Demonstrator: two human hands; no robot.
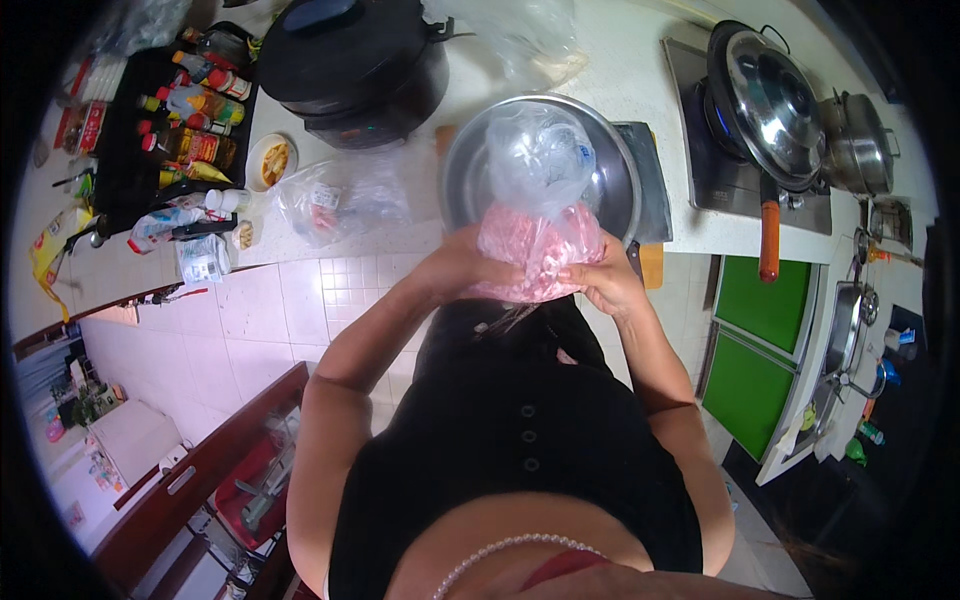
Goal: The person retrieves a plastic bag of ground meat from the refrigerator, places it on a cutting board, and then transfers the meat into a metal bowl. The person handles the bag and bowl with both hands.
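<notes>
Both hands hold a clear plastic bag of pink minced meat (536, 244) above the near rim of a large stainless steel basin (465, 180). My left hand (465, 266) grips the bag's left side, its thumb pressed across the front. On the opposite side my right hand (607, 277) has its thumb against the meat. The bag's upper part (540, 154) is puffed out and leans over the basin, hiding much of its inside. Under the basin, parts of a wooden cutting board (652, 266) and a dark board (649, 176) show, with a knife handle (634, 259) at the edge.
A black electric cooker (352, 67) stands left of the basin. Nearer lie another plastic bag (345, 199) and a small bowl of food (271, 162). Bottled condiments (199, 112) fill a black tray. At right, a lidded wok (765, 105) sits over a blue flame, its wooden handle (769, 240) jutting out.
</notes>
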